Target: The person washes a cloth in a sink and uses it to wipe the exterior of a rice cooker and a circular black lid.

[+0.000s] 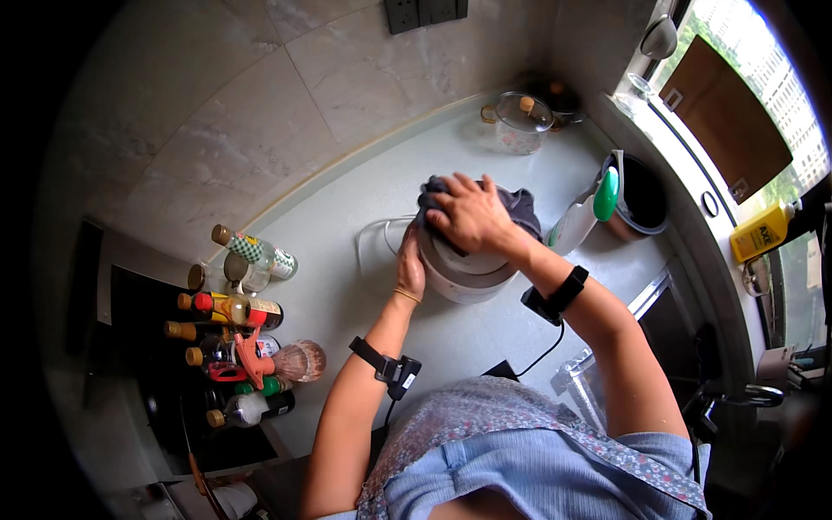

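Note:
A round, pale kitchen appliance point(465, 286) stands on the light countertop, a white cord lying to its left. My right hand point(471, 211) is spread over a dark cloth point(526, 211) and presses it on the appliance's top. Part of the cloth bunches up beyond my fingers, and part hangs over at the right. My left hand point(411, 260) lies flat along the appliance's left side, fingers pointing away from me. The cloth and my right hand hide much of the top.
Several sauce bottles point(260, 312) and a pink spray bottle point(296, 361) stand at the left by the dark cooktop. A white spray bottle with green point(575, 224) and a dark inner pot point(640, 195) are at the right. A glass pot point(520, 127) stands behind. The sink point(669, 318) lies at the right.

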`<state>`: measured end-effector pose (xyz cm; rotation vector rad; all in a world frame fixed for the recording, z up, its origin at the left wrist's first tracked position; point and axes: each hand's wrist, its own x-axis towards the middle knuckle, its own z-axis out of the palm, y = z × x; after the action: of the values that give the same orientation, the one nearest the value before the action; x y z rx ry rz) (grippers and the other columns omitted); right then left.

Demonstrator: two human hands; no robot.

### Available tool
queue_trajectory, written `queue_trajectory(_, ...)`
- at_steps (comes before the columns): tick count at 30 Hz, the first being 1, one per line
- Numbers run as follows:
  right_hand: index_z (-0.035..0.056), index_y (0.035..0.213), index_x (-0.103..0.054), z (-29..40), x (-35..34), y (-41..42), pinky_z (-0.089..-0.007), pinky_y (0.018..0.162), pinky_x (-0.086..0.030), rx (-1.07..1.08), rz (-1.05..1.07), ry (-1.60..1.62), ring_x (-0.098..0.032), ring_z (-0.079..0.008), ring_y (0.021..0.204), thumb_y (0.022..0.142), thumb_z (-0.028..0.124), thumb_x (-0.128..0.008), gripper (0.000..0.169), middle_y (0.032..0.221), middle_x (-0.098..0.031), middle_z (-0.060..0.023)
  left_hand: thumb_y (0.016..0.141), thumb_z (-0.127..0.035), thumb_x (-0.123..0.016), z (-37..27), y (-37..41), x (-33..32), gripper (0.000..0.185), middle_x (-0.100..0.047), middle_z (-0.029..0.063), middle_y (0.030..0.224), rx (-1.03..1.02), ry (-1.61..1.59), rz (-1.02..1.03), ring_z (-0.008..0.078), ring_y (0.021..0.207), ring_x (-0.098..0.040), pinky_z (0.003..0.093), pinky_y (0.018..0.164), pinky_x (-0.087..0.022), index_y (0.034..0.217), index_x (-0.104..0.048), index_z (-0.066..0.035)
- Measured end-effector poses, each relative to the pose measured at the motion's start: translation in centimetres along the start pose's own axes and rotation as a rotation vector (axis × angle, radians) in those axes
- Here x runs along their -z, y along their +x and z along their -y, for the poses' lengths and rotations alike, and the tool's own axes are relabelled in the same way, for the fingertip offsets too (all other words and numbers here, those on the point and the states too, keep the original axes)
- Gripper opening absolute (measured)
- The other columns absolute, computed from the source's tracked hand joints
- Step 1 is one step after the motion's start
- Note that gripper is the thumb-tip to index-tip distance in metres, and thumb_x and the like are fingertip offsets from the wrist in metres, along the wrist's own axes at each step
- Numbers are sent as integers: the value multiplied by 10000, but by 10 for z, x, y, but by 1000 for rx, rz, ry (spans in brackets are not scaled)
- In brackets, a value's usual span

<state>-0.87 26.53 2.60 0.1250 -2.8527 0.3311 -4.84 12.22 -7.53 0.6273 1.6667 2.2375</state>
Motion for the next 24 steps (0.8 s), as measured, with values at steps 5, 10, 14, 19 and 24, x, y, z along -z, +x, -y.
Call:
queue_trajectory(5, 110, 1030, -610, -29, 10, 6, -588, 886, -286, -407, -8, 11, -471, -310, 1053, 860, 422, -397, 414, 1067, -548, -149, 857, -306, -524, -36, 15, -12, 410, -536, 153, 1101, 279, 359, 91, 218, 1028, -494, 292, 886, -374, 1097, -501, 26)
queue_trajectory(10, 80, 1004, -616, -41, 11, -5, -495, 894, -326, -292, -87, 98, -473, -321, 1053, 861, 399, -434, 394, 1045, -558, -165, 865, -330, -507, -31, 41, -40, 449, -560, 233, 1043, -354, 754, -53, 338, 970, -541, 360, 841, -419, 1119, -485, 40)
queue_trajectory(14, 48, 1048, -598, -69, 14, -44, -389, 912, -354, -317, -280, 189, -476, -312, 1064, 844, 372, -487, 399, 1097, -543, -177, 893, -339, -452, -28, 30, -40, 460, -595, 222, 958, -84, 706, 126, 333, 902, -579, 371, 798, -444, 1157, -457, 38)
queue_trajectory(19, -10, 1092, -540, -55, -18, -107, -272, 849, -387, -638, -693, 1058, -525, -177, 935, 880, 267, -493, 352, 1051, -559, -119, 916, -293, -409, -20, 22, -38, 417, -564, 226, 1054, -64, 637, 19, 304, 969, -554, 350, 842, -424, 1164, -459, 38)
queue_trajectory(24, 5, 1333, -266, 3, -104, -134, -299, 1034, -218, -731, -1020, 1692, -323, -190, 1220, 923, 444, -325, 604, 1334, -346, -93, 925, -249, -385, -16, -19, -28, 412, -493, 183, 1182, -26, 473, -244, 261, 1074, -482, 339, 909, -375, 1234, -405, 23)
